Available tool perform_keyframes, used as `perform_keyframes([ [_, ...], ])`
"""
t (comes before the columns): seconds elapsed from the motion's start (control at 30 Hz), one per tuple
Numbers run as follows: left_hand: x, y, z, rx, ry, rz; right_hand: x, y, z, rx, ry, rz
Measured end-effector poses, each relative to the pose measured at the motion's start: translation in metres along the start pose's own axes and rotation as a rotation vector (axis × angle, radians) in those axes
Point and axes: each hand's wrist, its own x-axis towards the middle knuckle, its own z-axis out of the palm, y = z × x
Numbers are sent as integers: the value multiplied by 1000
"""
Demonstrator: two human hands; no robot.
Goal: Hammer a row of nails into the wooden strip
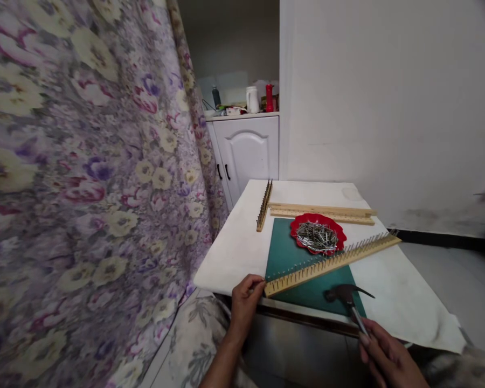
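Observation:
My left hand [246, 303] grips the near end of a long wooden strip [331, 262] studded with a row of nails, which lies slantwise over a green mat [285, 253]. My right hand [383, 353] is closed on the handle of a claw hammer [346, 296], whose dark head rests above the mat's near edge. Behind the strip sits a red dish [317, 233] holding a heap of loose nails.
The white table [234, 248] also carries a short nailed strip [264, 205] and two plain wooden strips [321, 212] at the back. A flowered curtain [89, 178] hangs close on the left. A white wall [388, 97] stands behind, a white cabinet [246, 151] further back.

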Motion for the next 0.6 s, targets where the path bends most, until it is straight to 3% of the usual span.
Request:
perform_keyframes([
  [0.37, 1, -7, 4, 42, -14, 65, -7, -12, 7, 34, 13, 20],
  [0.47, 2, -9, 5, 30, -16, 67, -14, -25, 11, 44, 12, 39],
  [0.6, 3, -9, 5, 38, -20, 75, -16, -55, 22, -26, -101, -30],
])
